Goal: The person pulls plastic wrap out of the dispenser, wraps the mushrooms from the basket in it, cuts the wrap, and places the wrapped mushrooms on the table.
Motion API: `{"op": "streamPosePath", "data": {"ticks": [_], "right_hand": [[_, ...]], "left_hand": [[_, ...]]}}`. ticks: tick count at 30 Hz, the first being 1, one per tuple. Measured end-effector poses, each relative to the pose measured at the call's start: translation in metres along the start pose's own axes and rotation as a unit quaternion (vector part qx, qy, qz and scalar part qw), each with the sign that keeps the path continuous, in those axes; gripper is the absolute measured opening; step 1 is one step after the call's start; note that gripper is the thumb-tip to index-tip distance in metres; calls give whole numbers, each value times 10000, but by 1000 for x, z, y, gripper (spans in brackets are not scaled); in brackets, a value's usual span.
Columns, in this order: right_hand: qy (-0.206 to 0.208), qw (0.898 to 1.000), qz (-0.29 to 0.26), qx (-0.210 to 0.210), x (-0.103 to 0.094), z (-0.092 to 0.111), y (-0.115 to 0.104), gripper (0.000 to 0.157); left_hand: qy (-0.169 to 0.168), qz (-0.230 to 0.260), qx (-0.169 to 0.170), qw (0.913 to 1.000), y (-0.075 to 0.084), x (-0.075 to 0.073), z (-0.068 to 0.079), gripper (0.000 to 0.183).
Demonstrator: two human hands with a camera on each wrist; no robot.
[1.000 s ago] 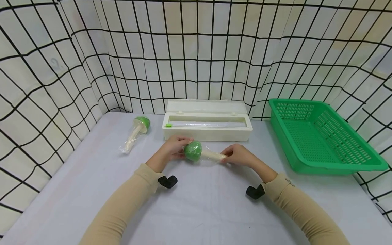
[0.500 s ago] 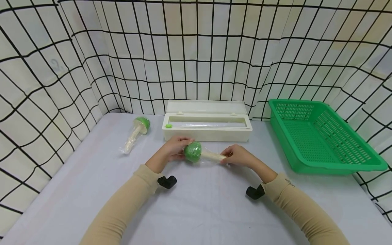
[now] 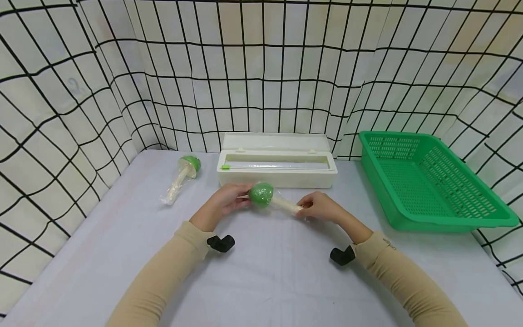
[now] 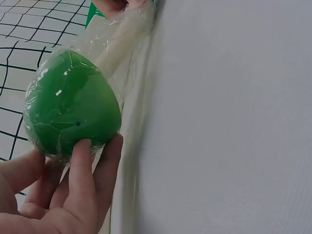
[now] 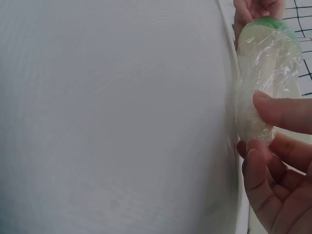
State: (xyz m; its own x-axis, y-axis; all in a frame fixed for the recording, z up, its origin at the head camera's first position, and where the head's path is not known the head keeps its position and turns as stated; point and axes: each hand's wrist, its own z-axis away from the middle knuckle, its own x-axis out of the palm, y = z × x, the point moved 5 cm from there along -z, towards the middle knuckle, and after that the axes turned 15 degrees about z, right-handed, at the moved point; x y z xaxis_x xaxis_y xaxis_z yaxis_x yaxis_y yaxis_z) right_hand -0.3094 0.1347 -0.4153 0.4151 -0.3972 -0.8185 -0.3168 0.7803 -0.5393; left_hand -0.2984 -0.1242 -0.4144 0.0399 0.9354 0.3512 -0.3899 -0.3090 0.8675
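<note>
A toy mushroom with a green cap and pale stem (image 3: 261, 195), wrapped in clear film, lies between my hands in the head view. My left hand (image 3: 229, 202) holds the rounded end of its cap; in the left wrist view, thumb and fingers (image 4: 80, 165) meet the glossy cap (image 4: 73, 105) along its lower end. My right hand (image 3: 320, 206) pinches the stem's end. The right wrist view shows thumb and fingertips on the crinkled film round the stem (image 5: 256, 112). Another film-wrapped green-capped mushroom (image 3: 189, 166) lies at the left back of the table.
Behind my hands stands a white cling film dispenser (image 3: 278, 180), its lid raised and a clear roll inside. A green perforated basket (image 3: 445, 222) sits at the right. Black wire mesh (image 3: 263, 81) with white sheeting surrounds the white-covered table (image 3: 269, 277) at back and sides.
The cap end of the mushroom has tilted away toward the dispenser and slightly right. My left hand's fingers have shifted on the cap; the right hand keeps its pinch, nearly still.
</note>
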Motion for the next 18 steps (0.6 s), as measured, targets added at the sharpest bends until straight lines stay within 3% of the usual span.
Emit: {"op": "streamPosePath", "data": {"ticks": [8,14,18], "right_hand": [[63,10000,48,36,0,-1,-1,26],[50,9999,23,123,1,0,-1,27],[33,9999,45,113,1,0,-2,27]], "left_hand": [[432,-131,210,9988,0,-1,3,38],[-121,-30,38,9999,1,-1,4,44],[-441,-225,-66,9987,1,-3,5,48]]}}
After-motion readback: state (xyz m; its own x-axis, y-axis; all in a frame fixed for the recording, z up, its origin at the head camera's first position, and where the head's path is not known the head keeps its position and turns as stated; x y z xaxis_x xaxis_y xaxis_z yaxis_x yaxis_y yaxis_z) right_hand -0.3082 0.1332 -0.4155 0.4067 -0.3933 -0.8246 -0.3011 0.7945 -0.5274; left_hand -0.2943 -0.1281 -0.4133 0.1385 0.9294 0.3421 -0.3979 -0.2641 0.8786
